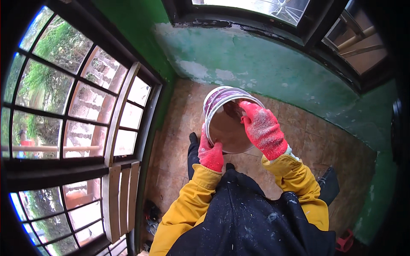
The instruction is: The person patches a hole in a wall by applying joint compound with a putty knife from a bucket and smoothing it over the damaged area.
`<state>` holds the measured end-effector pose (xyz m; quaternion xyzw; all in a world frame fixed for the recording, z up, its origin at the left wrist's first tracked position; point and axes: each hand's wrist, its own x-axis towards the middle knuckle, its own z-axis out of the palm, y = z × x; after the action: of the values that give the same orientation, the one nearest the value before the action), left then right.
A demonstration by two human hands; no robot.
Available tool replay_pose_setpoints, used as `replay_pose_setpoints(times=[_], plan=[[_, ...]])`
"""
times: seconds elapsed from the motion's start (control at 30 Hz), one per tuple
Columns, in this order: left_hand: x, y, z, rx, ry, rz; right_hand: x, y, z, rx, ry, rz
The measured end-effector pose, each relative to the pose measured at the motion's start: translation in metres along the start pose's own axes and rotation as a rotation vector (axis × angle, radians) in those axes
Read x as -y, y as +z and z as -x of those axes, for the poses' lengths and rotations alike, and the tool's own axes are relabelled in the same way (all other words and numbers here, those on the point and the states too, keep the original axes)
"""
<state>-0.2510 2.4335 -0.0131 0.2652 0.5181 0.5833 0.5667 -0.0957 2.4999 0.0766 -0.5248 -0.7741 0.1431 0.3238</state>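
Note:
A round white bucket [211,99] with purple on its outer wall is held tilted toward me, with something smooth and brown inside. My left hand [211,154], in a red glove, grips its near left rim, the thumb over the edge and the fingers hidden outside. My right hand [265,132], also red-gloved and dusted with pale powder, reaches over the right rim into the bucket. Its thumb and fingers are closed together above a dark reddish patch at the inner wall. Whether they hold a tool there I cannot make out.
Brown floor tiles [171,170] lie below. A patchy green wall [273,72] with dark-framed windows runs ahead; a large gridded window [68,111] with wooden slats [124,200] stands left. A dark boxy object [329,185] is beside my right arm, a red object [344,241] at lower right.

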Motion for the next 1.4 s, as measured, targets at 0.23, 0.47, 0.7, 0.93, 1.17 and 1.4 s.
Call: replay_pose_setpoints(times=[0.23, 0.47, 0.7, 0.93, 1.17, 1.4], plan=[[-0.005, -0.021, -0.133, 0.166, 0.099, -0.437, -0.042, 0.057, -0.085, -0.009, 0.284, -0.063], [-0.006, -0.049, -0.258, 0.245, -0.114, -0.527, -0.074, 0.146, -0.136, -0.107, 0.452, -0.194], [0.031, -0.039, -0.324, 0.243, -0.332, -0.650, -0.120, 0.172, -0.036, -0.069, 1.194, -0.645], [0.076, 0.052, -0.296, 0.426, -0.463, -0.629, -0.157, 0.146, 0.179, -0.015, 1.561, -0.135], [0.159, 0.184, -0.226, 0.590, -0.485, -0.761, -0.181, 0.041, 0.285, -0.168, 1.711, -0.055], [0.257, 0.329, -0.159, 0.693, -0.692, -0.447, -0.241, -0.055, 0.381, -0.710, 1.743, -0.263]])
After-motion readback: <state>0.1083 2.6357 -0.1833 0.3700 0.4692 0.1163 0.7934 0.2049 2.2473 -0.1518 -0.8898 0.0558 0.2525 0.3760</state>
